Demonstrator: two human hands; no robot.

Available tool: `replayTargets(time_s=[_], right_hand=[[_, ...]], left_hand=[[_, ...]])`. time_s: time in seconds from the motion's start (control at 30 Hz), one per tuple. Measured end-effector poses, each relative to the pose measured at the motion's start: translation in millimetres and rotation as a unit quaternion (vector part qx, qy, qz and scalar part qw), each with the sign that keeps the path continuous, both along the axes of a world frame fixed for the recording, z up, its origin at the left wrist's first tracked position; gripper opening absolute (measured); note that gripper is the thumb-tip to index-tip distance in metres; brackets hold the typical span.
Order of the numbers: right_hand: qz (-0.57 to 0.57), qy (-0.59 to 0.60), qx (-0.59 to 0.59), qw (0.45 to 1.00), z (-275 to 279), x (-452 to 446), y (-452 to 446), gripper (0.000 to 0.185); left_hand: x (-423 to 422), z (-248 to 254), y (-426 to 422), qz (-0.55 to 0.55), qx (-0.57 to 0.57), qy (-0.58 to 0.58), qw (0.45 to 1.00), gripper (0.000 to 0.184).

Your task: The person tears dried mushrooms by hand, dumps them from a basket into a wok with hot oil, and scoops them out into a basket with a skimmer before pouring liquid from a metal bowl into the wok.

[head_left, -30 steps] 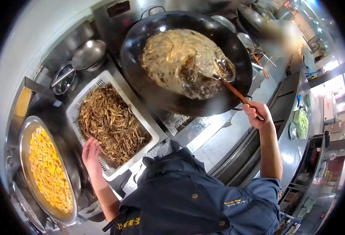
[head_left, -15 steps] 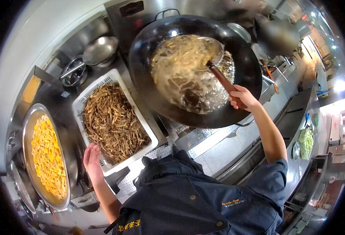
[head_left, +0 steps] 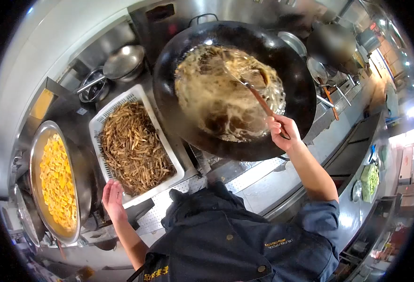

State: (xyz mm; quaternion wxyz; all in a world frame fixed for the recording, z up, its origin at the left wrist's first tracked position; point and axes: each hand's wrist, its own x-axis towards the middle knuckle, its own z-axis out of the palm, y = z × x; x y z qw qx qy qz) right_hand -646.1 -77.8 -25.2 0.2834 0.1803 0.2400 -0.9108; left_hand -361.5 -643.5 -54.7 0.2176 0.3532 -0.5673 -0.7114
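My right hand (head_left: 283, 132) is wrapped round the wooden handle (head_left: 261, 101) of a ladle or strainer, whose head is down in the bubbling, foamy oil (head_left: 211, 89) of a large black wok (head_left: 296, 89). Brown strips (head_left: 134, 148) fill a white perforated basket (head_left: 171, 149) left of the wok. At the basket's near left corner is my left hand (head_left: 114, 199), its fingers apart and slightly curled, holding nothing. Whether it touches the rim I cannot tell.
A steel bowl (head_left: 36, 164) of yellow pieces (head_left: 58, 181) stands at the far left. Behind the basket, a strainer (head_left: 123, 62) rests beside a small pot (head_left: 94, 89). More woks and utensils lie at the right back; greens (head_left: 370, 182) are on the right counter.
The ladle has swept through the oil, first toward the back and then leftward, with my right hand shifting along. My left hand stays by the basket corner. The camera view has shifted slightly.
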Motion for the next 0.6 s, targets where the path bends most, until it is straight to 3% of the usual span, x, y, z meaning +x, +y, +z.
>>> replayTargets(time_s=[0.13, 0.2, 0.37, 0.53, 0.6], right_hand=[[-0.026, 0.000, 0.035, 0.999, 3, -8, 23, 0.020], [0.017, 0.106, 0.226, 0.968, 15, -17, 22, 0.020], [0.094, 0.144, 0.462, 0.870, -5, -66, 50, 0.026], [0.129, 0.194, 0.489, 0.840, -3, -82, 41, 0.026], [0.106, 0.186, 0.385, 0.898, -2, -78, 35, 0.024]], left_hand=[[-3, -2, 8, -0.006, 0.014, 0.019, 1.000, 0.036], [-4, 2, 14, -0.005, 0.013, 0.016, 1.000, 0.034], [12, -7, 9, 0.010, 0.019, 0.033, 0.999, 0.034], [35, -8, 14, 0.040, 0.007, 0.004, 0.999, 0.035], [42, -4, 17, 0.045, 0.008, -0.005, 0.999, 0.036]])
